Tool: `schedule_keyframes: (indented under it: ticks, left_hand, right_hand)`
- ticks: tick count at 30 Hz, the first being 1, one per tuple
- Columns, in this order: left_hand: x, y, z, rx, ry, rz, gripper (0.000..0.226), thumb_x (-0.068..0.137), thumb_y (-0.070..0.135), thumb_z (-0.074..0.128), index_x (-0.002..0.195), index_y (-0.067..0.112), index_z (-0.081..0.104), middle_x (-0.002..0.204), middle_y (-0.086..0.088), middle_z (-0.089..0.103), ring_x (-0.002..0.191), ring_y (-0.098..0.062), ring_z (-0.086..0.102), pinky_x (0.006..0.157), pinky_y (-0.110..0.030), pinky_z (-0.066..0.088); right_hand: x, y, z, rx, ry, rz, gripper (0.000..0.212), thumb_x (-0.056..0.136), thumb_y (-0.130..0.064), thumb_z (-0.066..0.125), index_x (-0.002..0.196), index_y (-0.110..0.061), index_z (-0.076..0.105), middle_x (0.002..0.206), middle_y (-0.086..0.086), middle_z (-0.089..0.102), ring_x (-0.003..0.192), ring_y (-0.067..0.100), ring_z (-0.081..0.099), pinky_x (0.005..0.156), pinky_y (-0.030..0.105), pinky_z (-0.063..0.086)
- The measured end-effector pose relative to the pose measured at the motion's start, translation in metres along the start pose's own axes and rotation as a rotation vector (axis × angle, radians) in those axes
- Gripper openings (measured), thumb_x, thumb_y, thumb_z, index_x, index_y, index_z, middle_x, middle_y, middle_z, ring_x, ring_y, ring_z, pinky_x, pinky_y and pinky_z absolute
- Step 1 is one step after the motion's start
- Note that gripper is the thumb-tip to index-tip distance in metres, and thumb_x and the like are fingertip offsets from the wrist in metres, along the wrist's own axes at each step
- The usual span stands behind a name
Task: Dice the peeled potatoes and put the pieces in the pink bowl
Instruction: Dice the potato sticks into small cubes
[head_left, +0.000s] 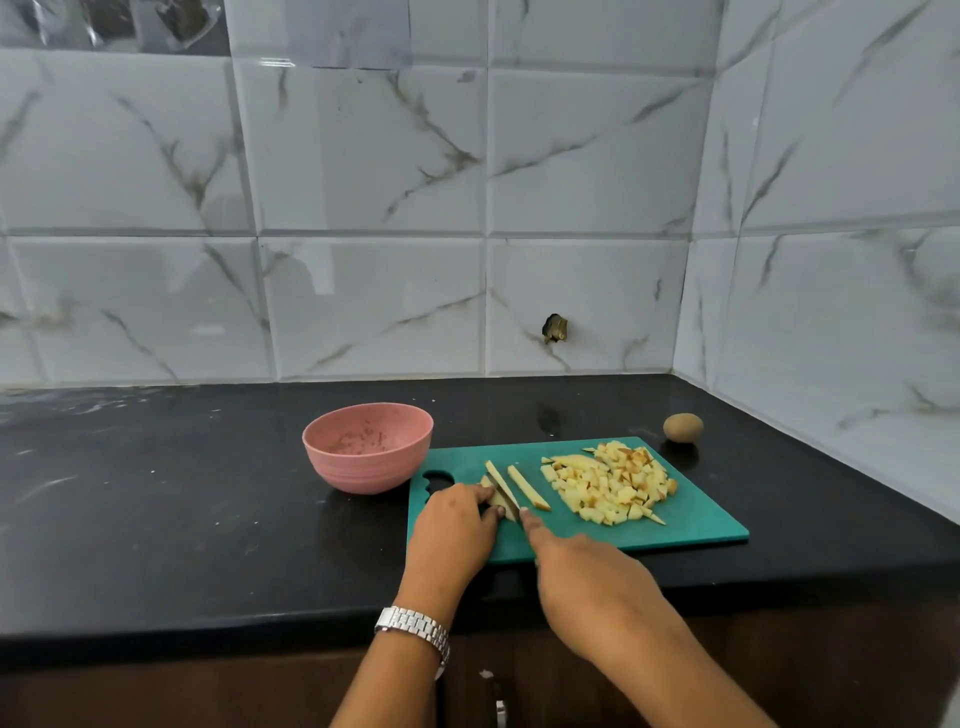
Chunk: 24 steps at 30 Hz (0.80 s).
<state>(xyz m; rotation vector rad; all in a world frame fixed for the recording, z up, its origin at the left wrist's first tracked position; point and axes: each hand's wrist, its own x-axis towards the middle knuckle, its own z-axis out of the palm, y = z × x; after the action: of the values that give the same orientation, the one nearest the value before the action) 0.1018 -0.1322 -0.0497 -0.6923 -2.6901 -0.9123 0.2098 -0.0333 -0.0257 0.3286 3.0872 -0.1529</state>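
Potato strips (527, 487) on cutting board (691, 525), long axes far-left to near-right, knife (511, 506) parallel, gripped by right hand (587, 577), left hand (454, 525) fingers (467, 493) curled on potato piece (496, 501).

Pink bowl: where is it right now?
Head view, left of centre: the pink bowl stands on the black counter, at the far-left corner of the teal cutting board, just beyond the left hand.

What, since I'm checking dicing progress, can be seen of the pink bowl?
The pink bowl is round, matte and plastic-looking, with faint ridges around its outer wall. It stands upright on the black counter, close by the far left corner of the green cutting board; contact there is unclear. Inside show only a few brownish specks. Nothing else touches it.
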Motion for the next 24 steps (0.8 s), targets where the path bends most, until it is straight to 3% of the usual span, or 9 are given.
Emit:
schedule_keyframes:
  ticks: [3, 5, 8, 15, 20, 24]
  left_hand:
    - [-0.001, -0.001, 0.000, 0.001, 0.007, -0.010, 0.032, 0.096, 0.030, 0.053, 0.126, 0.021, 0.061, 0.123, 0.000, 0.061, 0.113, -0.015, 0.055, 0.093, -0.026, 0.041]
    - [0.000, -0.001, 0.001, -0.007, 0.012, -0.021, 0.032, 0.095, 0.031, 0.055, 0.124, 0.021, 0.062, 0.122, 0.000, 0.061, 0.112, -0.015, 0.055, 0.094, -0.027, 0.042]
    - [0.001, -0.003, 0.004, -0.017, 0.037, -0.038, 0.035, 0.093, 0.033, 0.057, 0.127, 0.022, 0.060, 0.124, 0.003, 0.060, 0.112, -0.012, 0.055, 0.092, -0.022, 0.040]
    - [0.002, -0.005, 0.004, 0.004, 0.085, -0.043, 0.035, 0.090, 0.035, 0.062, 0.122, 0.021, 0.062, 0.118, 0.005, 0.063, 0.105, -0.010, 0.056, 0.085, -0.018, 0.039]
    - [0.002, -0.005, 0.004, 0.008, 0.064, -0.033, 0.023, 0.091, 0.032, 0.060, 0.110, 0.023, 0.070, 0.101, 0.005, 0.068, 0.080, -0.008, 0.060, 0.073, -0.020, 0.047]
    - [0.002, -0.005, 0.003, 0.020, 0.064, -0.001, 0.023, 0.093, 0.029, 0.057, 0.112, 0.022, 0.069, 0.105, 0.004, 0.068, 0.081, -0.006, 0.059, 0.071, -0.017, 0.044]
  right_hand:
    - [-0.005, 0.014, -0.003, 0.115, -0.002, 0.007, 0.060, 0.106, -0.022, 0.034, 0.157, -0.037, 0.004, 0.109, 0.003, 0.057, 0.089, 0.015, 0.055, 0.074, 0.032, 0.047]
    - [-0.004, 0.022, -0.007, 0.224, -0.001, 0.000, 0.054, 0.107, -0.030, 0.029, 0.157, -0.038, 0.010, 0.115, 0.004, 0.059, 0.082, 0.012, 0.051, 0.065, 0.027, 0.042]
    - [-0.003, 0.026, -0.014, 0.263, 0.050, -0.017, 0.051, 0.108, -0.032, 0.028, 0.156, -0.038, 0.013, 0.111, 0.003, 0.060, 0.075, 0.010, 0.049, 0.061, 0.026, 0.039]
    - [-0.004, 0.011, -0.015, 0.201, 0.118, -0.049, 0.052, 0.108, -0.033, 0.027, 0.156, -0.039, 0.009, 0.109, 0.001, 0.060, 0.090, 0.013, 0.059, 0.079, 0.033, 0.051]
    - [0.006, 0.005, -0.009, 0.092, 0.120, -0.057, 0.054, 0.107, -0.028, 0.030, 0.156, -0.038, 0.010, 0.114, 0.004, 0.057, 0.097, 0.019, 0.058, 0.076, 0.034, 0.046]
    - [0.012, 0.005, -0.004, 0.035, 0.123, -0.067, 0.057, 0.106, -0.023, 0.033, 0.156, -0.037, 0.011, 0.117, 0.004, 0.058, 0.100, 0.020, 0.058, 0.073, 0.032, 0.042]
